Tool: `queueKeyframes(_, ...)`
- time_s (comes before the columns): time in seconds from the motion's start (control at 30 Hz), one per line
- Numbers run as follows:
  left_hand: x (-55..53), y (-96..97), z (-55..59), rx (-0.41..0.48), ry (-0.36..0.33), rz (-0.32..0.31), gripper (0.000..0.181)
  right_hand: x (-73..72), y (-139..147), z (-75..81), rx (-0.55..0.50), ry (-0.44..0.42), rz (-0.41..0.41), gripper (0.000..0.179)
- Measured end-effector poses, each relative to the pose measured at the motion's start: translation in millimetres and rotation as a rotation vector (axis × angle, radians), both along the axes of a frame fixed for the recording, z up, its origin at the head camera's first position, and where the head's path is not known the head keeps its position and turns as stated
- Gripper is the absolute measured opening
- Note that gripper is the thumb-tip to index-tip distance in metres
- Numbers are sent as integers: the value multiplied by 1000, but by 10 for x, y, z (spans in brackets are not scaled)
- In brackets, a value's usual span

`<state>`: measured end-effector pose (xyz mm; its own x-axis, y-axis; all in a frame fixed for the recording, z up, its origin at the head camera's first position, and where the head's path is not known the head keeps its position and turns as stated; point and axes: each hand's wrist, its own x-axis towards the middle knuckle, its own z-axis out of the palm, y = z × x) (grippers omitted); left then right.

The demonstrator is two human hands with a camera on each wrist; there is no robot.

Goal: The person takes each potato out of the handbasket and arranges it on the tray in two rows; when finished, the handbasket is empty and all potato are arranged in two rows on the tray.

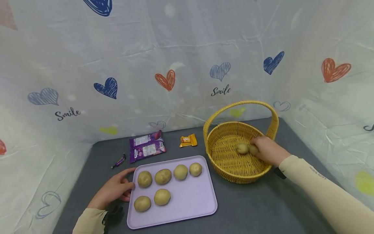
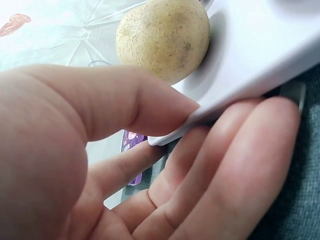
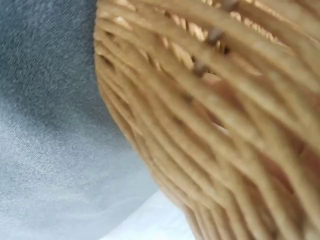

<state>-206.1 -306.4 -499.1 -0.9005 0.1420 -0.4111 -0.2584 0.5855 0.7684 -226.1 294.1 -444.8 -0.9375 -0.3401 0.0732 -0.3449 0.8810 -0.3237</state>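
A lilac tray point(image 1: 190, 201) bears several potatoes point(image 1: 162, 197) in two rows. At its left edge my left hand point(image 1: 115, 188) grips the rim; in the left wrist view the thumb point(image 2: 160, 107) lies on the rim and the other fingers curl against its underside. My right hand point(image 1: 268, 150) reaches into a yellow wicker basket point(image 1: 225, 162) and grips a potato point(image 1: 253, 149) there. Beside that one, another potato point(image 1: 242, 148) lies on the basket floor. Woven basket wall point(image 3: 200, 125) fills much of the right wrist view and mostly hides the hand.
Behind the tray lie a purple snack packet point(image 1: 147, 146) and a small orange packet point(image 1: 188, 140). A small purple wrapped candy point(image 1: 119, 161) is to the left. The basket's tall handle point(image 1: 242, 103) arches over it. A printed plastic sheet point(image 1: 131, 65) rises behind the dark table point(image 1: 248, 208).
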Motion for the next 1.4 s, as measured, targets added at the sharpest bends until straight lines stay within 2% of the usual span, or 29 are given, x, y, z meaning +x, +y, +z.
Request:
queueKeyframes(0.2, 4, 2, -3, -5, 0, 5, 78, 47, -11, 14, 2, 21, 8, 25)
queueKeyframes(0.37, 5, 11, 14, -10, 0, 8, 78, 140, -46, 120, -1, 20, -12, 10)
queueKeyframes(0.6, 20, -11, 14, -15, -1, 12, 79, 304, -233, 350, -66, 26, -57, 39)
queueKeyframes(0.8, -2, -19, -17, -32, 0, 21, 79, 464, -563, 451, -172, 55, -17, 41)
queueKeyframes(0.97, -34, -26, -37, -26, 6, 16, 78, 545, -921, 409, -235, 88, 41, 39)
queueKeyframes(1.07, -45, -27, -28, -21, 13, 15, 78, 582, -1157, 351, -286, 76, 79, 39)
queueKeyframes(1.4, -5, -18, -26, 20, 12, 39, 77, 647, -1867, 12, -378, -40, 175, 39)
